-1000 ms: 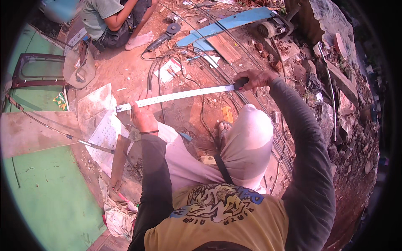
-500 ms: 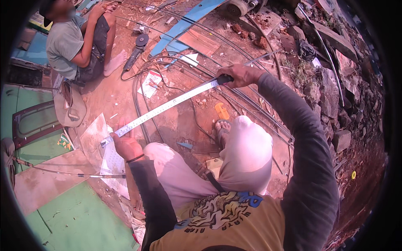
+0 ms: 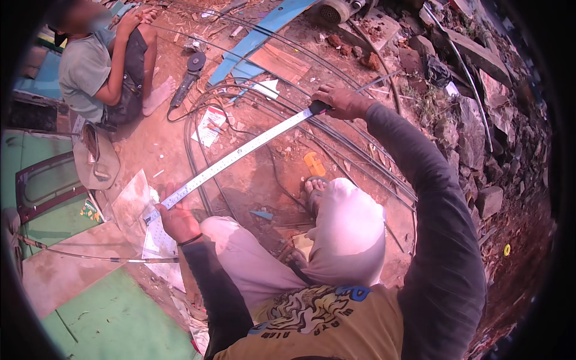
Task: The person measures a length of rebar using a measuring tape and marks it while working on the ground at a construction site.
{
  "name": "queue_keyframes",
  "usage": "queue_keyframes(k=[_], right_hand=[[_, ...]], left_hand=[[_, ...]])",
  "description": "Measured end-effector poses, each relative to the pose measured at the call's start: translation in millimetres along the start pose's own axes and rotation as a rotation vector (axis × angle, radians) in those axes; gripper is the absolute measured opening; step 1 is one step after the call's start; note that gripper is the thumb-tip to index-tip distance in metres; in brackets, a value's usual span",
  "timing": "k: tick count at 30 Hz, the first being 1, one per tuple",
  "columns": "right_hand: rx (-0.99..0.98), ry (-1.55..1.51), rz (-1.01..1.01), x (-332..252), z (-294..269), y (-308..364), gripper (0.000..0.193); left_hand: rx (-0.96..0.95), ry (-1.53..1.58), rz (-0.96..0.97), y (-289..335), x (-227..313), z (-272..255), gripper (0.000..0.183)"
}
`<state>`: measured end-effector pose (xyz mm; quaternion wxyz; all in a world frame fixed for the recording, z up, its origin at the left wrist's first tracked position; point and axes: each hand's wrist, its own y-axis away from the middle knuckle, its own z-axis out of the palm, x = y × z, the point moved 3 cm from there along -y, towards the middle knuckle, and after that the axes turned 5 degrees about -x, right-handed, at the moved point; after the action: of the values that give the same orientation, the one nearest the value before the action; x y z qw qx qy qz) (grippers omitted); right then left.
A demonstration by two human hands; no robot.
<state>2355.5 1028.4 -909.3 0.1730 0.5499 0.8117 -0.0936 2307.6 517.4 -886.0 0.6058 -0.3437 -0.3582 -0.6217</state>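
Note:
A tape measure with a white blade (image 3: pixel 240 157) is drawn out slantwise in front of me, above the ground. My right hand (image 3: pixel 339 101) grips its small dark case (image 3: pixel 318 108) at the upper right end. Near the blade's free end, my left hand (image 3: pixel 179 222) has its thumb and fingers around the strip, and a short piece sticks out past them. Below the blade are my knees in pale trousers (image 3: pixel 351 234) and a sandalled foot (image 3: pixel 315 191).
Black rods and cables (image 3: pixel 354 144) lie across the dirt beyond the tape. An angle grinder (image 3: pixel 187 78) rests near a seated person (image 3: pixel 102 72) at upper left. Green panels (image 3: pixel 114 312) cover the left side. Rubble (image 3: pixel 474 138) is heaped on the right. A yellow-orange piece (image 3: pixel 314 163) lies near my foot.
The tape stays stretched between both hands, at nearly the same slant. My left hand sits slightly lower in view, and the surroundings have shifted a little to the left.

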Motion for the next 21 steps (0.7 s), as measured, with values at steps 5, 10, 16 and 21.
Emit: queue_keyframes(k=[5, 10, 16, 21], right_hand=[[-0.168, -0.017, 0.360, 75, 11, 43, 0.020], [-0.084, 0.059, 0.567, 129, 16, 80, 0.019], [0.152, 0.178, 0.526, 139, 16, 87, 0.018], [0.112, 0.139, 0.555, 148, 34, 85, 0.022]], left_hand=[[-0.050, 0.040, -0.037, -11, -13, -17, 0.069], [-0.063, -0.013, -0.084, -10, -7, -34, 0.063], [-0.114, -0.026, -0.092, -9, -17, -39, 0.061], [-0.095, -0.024, -0.106, -5, -25, -43, 0.065]])
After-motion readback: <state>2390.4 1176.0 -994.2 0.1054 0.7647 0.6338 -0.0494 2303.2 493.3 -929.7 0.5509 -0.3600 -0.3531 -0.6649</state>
